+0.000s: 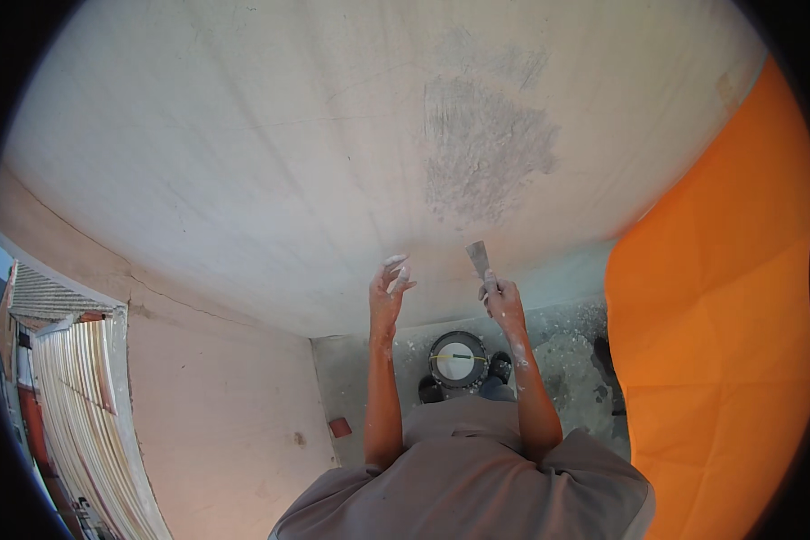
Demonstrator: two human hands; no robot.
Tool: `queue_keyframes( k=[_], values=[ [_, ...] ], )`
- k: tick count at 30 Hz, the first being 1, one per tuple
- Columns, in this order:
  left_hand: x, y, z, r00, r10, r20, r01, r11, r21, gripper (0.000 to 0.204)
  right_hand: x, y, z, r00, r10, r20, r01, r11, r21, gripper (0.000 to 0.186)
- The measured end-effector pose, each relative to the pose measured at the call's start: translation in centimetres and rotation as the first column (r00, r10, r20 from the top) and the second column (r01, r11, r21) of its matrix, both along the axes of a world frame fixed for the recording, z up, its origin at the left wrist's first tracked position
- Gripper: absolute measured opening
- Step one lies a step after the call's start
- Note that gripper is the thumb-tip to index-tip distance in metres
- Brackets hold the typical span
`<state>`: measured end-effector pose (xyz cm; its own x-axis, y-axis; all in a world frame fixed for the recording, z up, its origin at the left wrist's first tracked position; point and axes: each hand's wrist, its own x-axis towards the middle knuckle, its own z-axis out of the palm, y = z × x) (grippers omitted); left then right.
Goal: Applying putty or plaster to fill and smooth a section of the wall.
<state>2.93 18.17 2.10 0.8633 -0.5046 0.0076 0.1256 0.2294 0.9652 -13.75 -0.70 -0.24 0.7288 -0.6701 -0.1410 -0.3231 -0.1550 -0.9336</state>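
Note:
My right hand (504,301) is closed round the handle of a putty knife (477,256), its flat grey blade pointing up toward the wall. Raised to the left of it, my left hand (388,292) has its fingers apart and bent, with white paste or dust on the fingertips and nothing in its grasp. Ahead of both hands stands the pale wall (297,189), with a rough grey patch (481,148) above the blade. The blade appears apart from that patch. White specks also mark my right forearm.
A dark round bucket (434,364) with white contents stands on the speckled floor (567,346) by my feet. A large orange sheet (711,333) hangs at the right. A small reddish block (339,427) lies near the left wall, which has a window opening (72,387).

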Motion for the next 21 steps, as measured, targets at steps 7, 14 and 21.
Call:
queue_keyframes(
  k=[7, 14, 21],
  values=[
    [-1.5, 0.1, 1.4, 0.842, -0.085, 0.533, -0.092, 0.951, 0.297, 0.051, -4.3, 1.9, -2.0, 0.994, -0.106, 0.006, 0.104, 0.987, 0.119, 0.047],
    [-6.4, -6.1, 8.2, 0.456, -0.13, 0.881, -0.545, 0.741, 0.391, 0.069, -6.2, 0.0, 0.8, 0.999, -0.012, 0.036, 0.006, 0.985, 0.174, 0.044],
    [-1.5, -10.7, 5.6, 0.172, -0.316, 0.933, -0.672, 0.655, 0.346, 0.083, -7.2, -1.4, 1.5, 0.99, 0.128, 0.052, -0.135, 0.973, 0.188, 0.043]
  ],
)
